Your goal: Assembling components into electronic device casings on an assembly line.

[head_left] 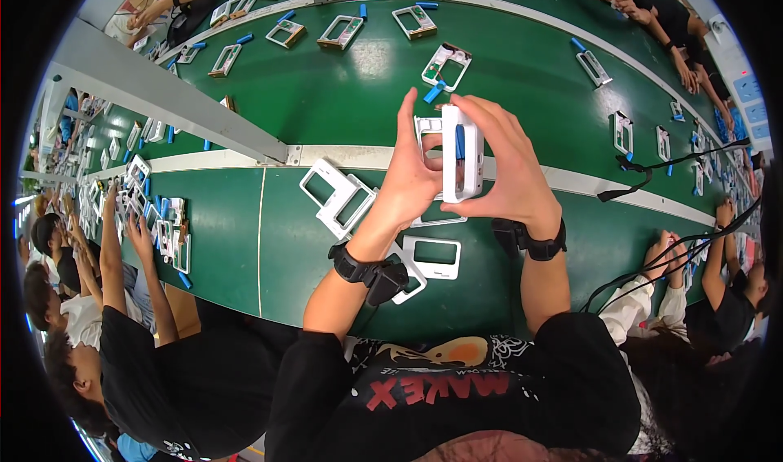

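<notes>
My right hand (518,164) grips a white plastic housing (451,181) between thumb and fingers, turned so its narrow side faces up. A blue cylindrical cell (460,142) shows inside it. Close against its left side is a white frame part (427,126), with my left hand (408,172) closed around it, thumb pointing up and fingers curled. Whether the two parts are joined, I cannot tell. Below my hands lie loose white frames (453,275), one partly hidden by my left wrist. More white frames (320,203) overlap to the left of my left forearm.
Beyond the metal rail (326,157), a green conveyor belt (326,103) carries several white housings with blue cells, one (447,66) just past my hands. A grey post (163,87) slants across the left. Co-workers sit on both sides; black cables (677,250) hang at right.
</notes>
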Motion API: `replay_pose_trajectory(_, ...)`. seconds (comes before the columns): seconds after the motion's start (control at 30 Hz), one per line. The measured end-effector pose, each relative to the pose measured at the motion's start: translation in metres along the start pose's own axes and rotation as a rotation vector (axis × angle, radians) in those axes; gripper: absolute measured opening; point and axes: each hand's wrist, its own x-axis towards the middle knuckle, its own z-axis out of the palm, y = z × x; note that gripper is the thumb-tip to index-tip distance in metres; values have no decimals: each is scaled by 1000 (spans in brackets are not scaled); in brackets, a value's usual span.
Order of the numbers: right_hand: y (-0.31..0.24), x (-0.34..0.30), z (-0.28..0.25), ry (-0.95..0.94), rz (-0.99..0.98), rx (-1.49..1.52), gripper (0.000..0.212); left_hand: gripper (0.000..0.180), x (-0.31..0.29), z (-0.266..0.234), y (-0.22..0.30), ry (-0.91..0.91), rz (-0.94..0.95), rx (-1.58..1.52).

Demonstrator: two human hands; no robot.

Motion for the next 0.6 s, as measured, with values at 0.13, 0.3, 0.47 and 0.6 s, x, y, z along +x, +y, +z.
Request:
replay_pose_trajectory(0.13,0,-1,1,-3,20,22,106,110,1,-3,6,-10,-26,3)
replay_pose_trajectory(0.3,-1,0,2,-10,16,49,106,112,2,-6,3,-11,-23,-42)
replay_pose_trajectory(0.47,-6,1,2,-11,4,39,106,112,4,-4,-1,3,17,6)
replay_pose_trajectory(0.6,-8,1,5,-25,29,62,105,110,2,-3,0,6,37,18)
